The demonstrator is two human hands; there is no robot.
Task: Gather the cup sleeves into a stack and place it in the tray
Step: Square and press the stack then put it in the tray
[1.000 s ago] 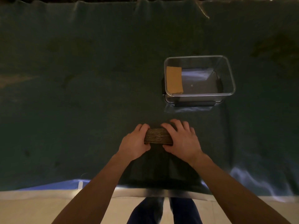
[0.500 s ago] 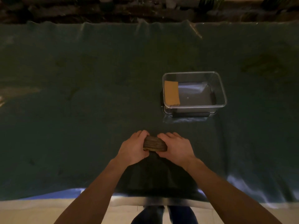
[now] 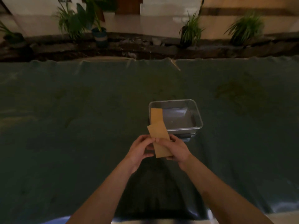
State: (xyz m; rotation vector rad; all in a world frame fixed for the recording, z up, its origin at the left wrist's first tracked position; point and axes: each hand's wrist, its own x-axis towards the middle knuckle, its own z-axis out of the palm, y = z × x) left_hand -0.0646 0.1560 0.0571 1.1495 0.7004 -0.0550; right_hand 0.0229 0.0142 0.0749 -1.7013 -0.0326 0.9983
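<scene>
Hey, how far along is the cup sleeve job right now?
Done: one cup sleeve already lies at the tray's left end. In hand: both hands, left and right, hold the gathered stack just short of the tray. Left: setting it inside.

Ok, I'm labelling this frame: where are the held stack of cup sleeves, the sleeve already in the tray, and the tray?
Held brown cardboard sleeve stack (image 3: 157,132), head view, upper flat face.
Brown cardboard sleeve in tray (image 3: 156,114), head view, centre.
Clear plastic tray (image 3: 200,118), head view, right rim.
</scene>
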